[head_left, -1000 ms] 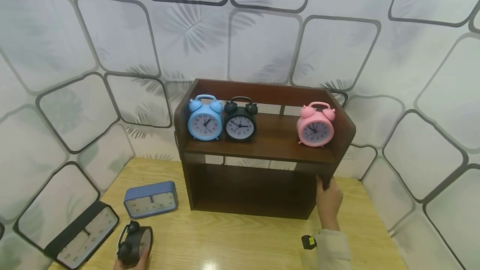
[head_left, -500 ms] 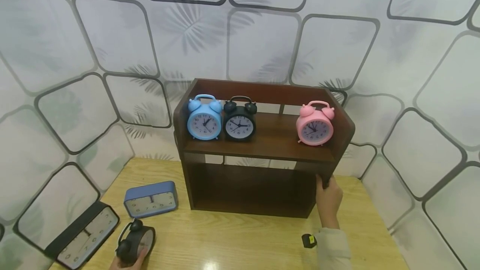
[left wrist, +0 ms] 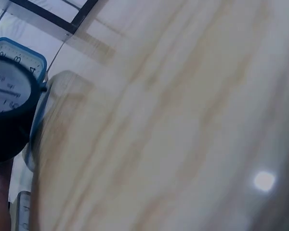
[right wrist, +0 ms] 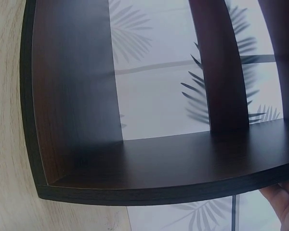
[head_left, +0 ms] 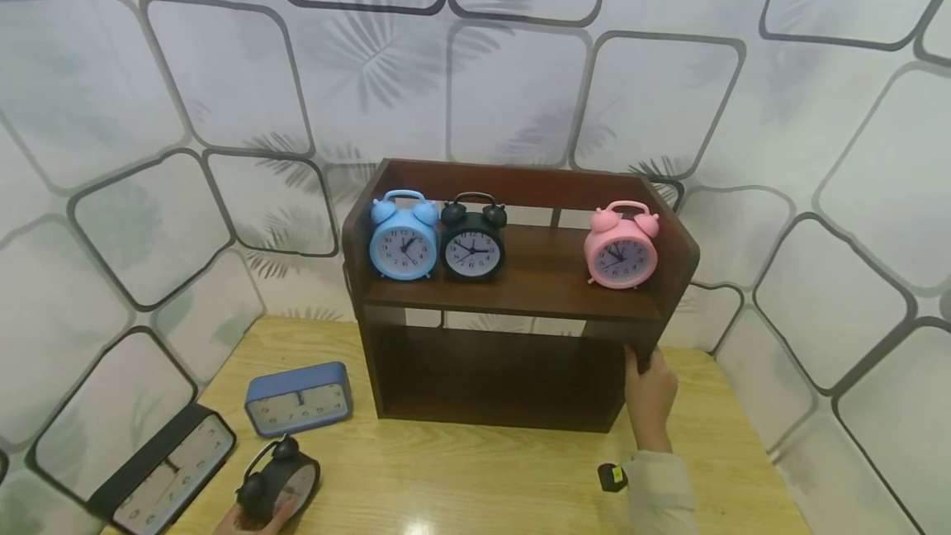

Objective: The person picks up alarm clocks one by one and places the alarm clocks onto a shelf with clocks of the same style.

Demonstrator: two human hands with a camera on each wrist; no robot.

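Note:
My left hand holds a black twin-bell alarm clock just above or on the table at the lower left; whether it touches the wood is unclear. The dial is turned to the right, and fingers overlap its lower edge. In the left wrist view, the black clock is cut off at the left edge. My right hand grips the right side panel of a dark brown two-tier shelf. On its upper tier stand a light blue alarm clock, a black alarm clock and a pink alarm clock.
A blue rectangular clock stands left of the shelf. Nearer the left edge is a long black rectangular clock. A small black object with a yellow mark is beside my right sleeve. Patterned wall covering surrounds the wooden table.
My left hand has moved slightly to the right with the black alarm clock, whose dial now shows a little more. My right hand stays on the shelf's side panel.

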